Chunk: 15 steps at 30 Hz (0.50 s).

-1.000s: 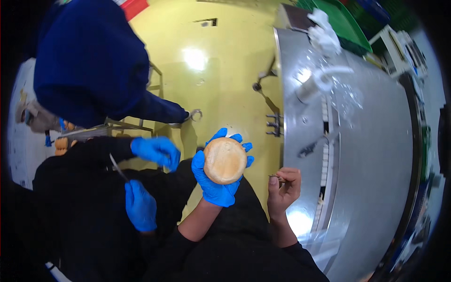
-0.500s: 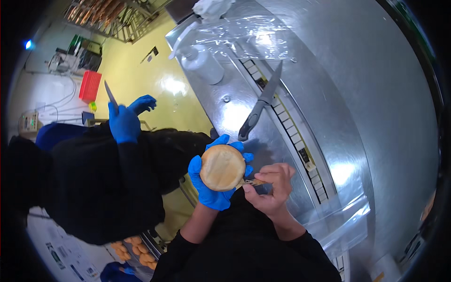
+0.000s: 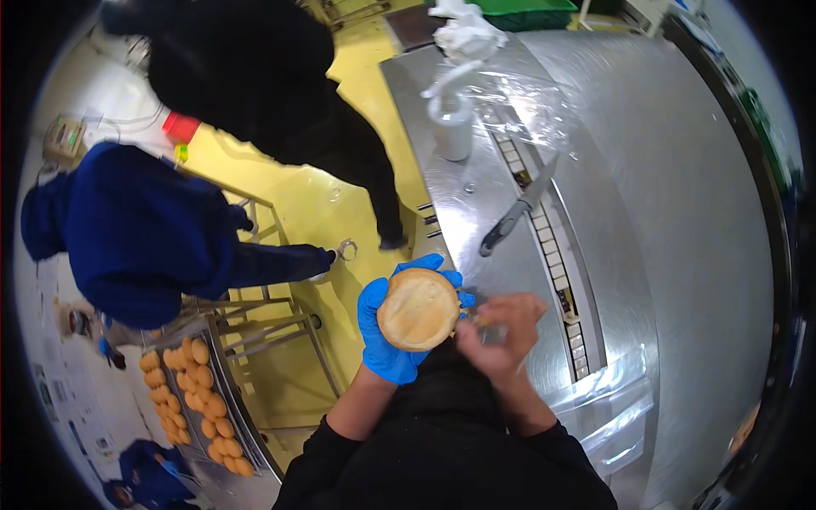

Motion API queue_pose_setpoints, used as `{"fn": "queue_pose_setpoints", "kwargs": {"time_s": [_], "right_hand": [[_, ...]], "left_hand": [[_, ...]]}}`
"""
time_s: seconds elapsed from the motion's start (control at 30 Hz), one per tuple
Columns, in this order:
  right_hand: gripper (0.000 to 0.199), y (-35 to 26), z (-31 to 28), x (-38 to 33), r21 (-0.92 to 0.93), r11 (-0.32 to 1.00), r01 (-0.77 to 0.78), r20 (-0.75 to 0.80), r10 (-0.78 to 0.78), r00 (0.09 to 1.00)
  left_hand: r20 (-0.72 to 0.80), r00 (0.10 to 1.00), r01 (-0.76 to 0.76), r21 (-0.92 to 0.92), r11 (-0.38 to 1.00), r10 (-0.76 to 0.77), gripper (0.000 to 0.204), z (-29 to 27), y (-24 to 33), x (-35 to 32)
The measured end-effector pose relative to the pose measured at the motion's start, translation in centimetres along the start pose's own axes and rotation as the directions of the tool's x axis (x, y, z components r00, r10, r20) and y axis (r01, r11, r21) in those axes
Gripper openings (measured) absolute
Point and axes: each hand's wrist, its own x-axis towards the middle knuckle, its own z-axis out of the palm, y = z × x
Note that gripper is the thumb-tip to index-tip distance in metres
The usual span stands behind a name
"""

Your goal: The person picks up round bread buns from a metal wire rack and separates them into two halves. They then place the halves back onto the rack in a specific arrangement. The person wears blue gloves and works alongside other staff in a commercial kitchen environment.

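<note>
The left hand (image 3: 387, 336), in a blue glove, cups a round bun (image 3: 419, 309) from underneath, fingers wrapped round its rim at nine and twelve o'clock, a closed, cradling grip. The bun sits just off the table's near edge, in front of the chest. By my reckoning it's light, soft and easily dented, with a crumbly crust, so a broad hold round the rim looks right rather than a pinch on the domed top. The surface is matte golden brown, paler in the middle, a flat disc shape.

The right hand (image 3: 501, 331), bare, is at the bun's three o'clock edge, fingers curled in and blurred; something small seems pinched there, but I cannot tell what, nor how tight the grip is.

Beyond, at one o'clock, a knife (image 3: 514, 214) lies flat on the table (image 3: 680, 255), dark handle, bright blade. The table is brushed steel, smooth and reflective, likely slippery, with a slotted strip running along it. Further out at twelve, a white bottle (image 3: 452, 136) stands upright beside crumpled clear plastic (image 3: 527, 106).

Down at eight o'clock, a rack (image 3: 200, 399) carries rows of more buns. At nine, a person in blue (image 3: 144, 229) leans over it; at eleven, a person in black (image 3: 255, 68) stands on the yellow floor (image 3: 306, 195).
</note>
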Motion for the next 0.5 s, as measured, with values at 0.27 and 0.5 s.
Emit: {"fn": "queue_pose_setpoints", "kwargs": {"time_s": [0.27,0.5], "right_hand": [[0.033,-3.8,3.1,-0.8,0.07,0.982,0.173,0.162,-0.183,0.97],[0.031,-9.6,6.8,-2.1,0.21,0.919,0.334,0.271,-0.383,0.883]], "left_hand": [[0.025,0.963,-0.267,0.162,0.95,0.267,0.064,-1.3,3.7,-5.4],[-0.039,0.906,-0.416,0.107,0.903,0.422,0.059,-3.9,7.3,-11.2]]}}
